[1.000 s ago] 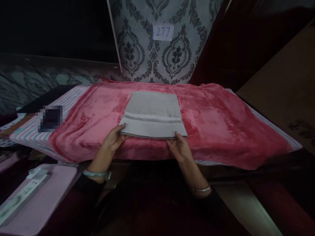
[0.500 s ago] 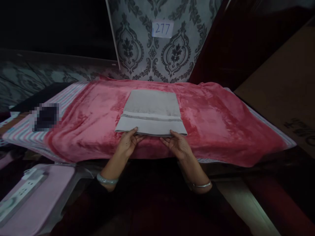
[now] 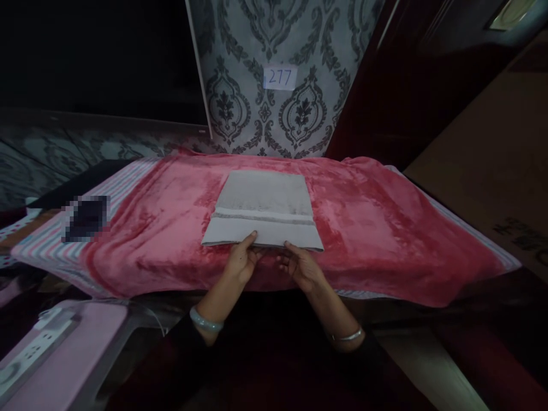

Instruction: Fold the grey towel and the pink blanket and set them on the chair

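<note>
Pink blanket [image 3: 363, 228], towel [image 3: 264, 193] against both hands [image 3: 242, 264] [image 3: 305, 272]

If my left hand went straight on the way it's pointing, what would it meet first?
The folded gray cloth; your left hand touches its near edge. Whether it would slide over or under is unclear.

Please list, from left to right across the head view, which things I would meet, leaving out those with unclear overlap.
White power strip, dark pixelated object, pale bangle, left hand, right hand, silver bangle, brown cardboard with dark lettering.
</note>
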Demonstrator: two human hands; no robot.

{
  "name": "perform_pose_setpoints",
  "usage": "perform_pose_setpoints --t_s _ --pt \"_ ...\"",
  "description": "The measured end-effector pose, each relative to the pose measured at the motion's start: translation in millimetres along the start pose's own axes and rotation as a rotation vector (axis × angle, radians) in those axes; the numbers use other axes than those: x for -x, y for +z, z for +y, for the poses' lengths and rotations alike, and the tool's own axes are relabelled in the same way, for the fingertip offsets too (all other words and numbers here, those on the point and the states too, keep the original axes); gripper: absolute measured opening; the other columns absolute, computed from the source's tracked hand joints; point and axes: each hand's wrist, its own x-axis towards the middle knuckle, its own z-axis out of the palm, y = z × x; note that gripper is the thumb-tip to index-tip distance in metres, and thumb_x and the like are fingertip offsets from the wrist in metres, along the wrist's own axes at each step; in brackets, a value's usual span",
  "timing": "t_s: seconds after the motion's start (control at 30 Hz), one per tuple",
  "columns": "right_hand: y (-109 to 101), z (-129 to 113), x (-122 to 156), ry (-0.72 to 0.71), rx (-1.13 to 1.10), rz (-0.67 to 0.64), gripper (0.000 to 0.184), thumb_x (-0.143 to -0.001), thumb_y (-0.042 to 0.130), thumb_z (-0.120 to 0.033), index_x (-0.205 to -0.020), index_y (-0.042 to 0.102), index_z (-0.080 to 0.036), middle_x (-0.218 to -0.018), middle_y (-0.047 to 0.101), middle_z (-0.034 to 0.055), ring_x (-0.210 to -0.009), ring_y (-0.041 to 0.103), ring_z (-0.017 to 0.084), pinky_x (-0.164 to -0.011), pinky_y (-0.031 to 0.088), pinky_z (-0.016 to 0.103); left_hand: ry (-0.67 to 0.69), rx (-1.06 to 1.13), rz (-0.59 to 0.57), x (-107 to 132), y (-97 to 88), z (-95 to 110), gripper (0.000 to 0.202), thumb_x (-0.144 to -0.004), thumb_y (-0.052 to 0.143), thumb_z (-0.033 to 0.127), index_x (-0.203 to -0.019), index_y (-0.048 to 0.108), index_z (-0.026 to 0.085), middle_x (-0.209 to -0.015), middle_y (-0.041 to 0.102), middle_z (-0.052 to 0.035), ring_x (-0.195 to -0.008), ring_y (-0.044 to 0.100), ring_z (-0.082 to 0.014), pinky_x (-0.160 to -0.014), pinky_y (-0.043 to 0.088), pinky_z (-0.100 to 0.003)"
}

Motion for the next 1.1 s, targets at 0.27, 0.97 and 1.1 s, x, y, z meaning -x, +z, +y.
perform_pose_setpoints --t_s 0.27,0.97,1.1 --pt "-16 -8 28 0.092 0.268 -0.381 0.042 -0.079 0.08 -0.053 -0.099 0.076 -0.017 -0.088 0.075 0.0084 -0.06 0.063 0.012 -0.048 0.046 0.021 0.099 -0.067 0.116 -1 17.8 -4 0.045 -0.075 0.063 0.0 -0.116 0.067 0.018 -0.103 0.078 -0.0055 -0.095 0.074 -0.0211 -0.086 0.063 -0.035" --pt "37 -107 -124 -0.536 1.009 0.039 0.028 -0.077 0.063 -0.022 -0.103 0.075 -0.021 -0.118 0.074 0.0068 -0.114 0.064 0.023 -0.103 0.047 0.038 0.218 -0.335 0.431 15 -122.2 110 0.021 -0.061 0.069 0.013 -0.08 0.066 0.022 -0.075 0.073 -0.0006 -0.066 0.067 -0.0191 -0.056 0.058 -0.026" --pt "69 -109 -165 -0.502 1.148 0.083 0.026 -0.075 0.062 -0.016 -0.099 0.073 -0.018 -0.118 0.072 0.0095 -0.117 0.062 0.026 -0.103 0.045 0.036 0.265 -0.371 0.408 15 -123.0 104 0.027 -0.066 0.076 0.021 -0.091 0.068 0.018 -0.088 0.076 -0.0068 -0.077 0.072 -0.021 -0.065 0.059 -0.027"
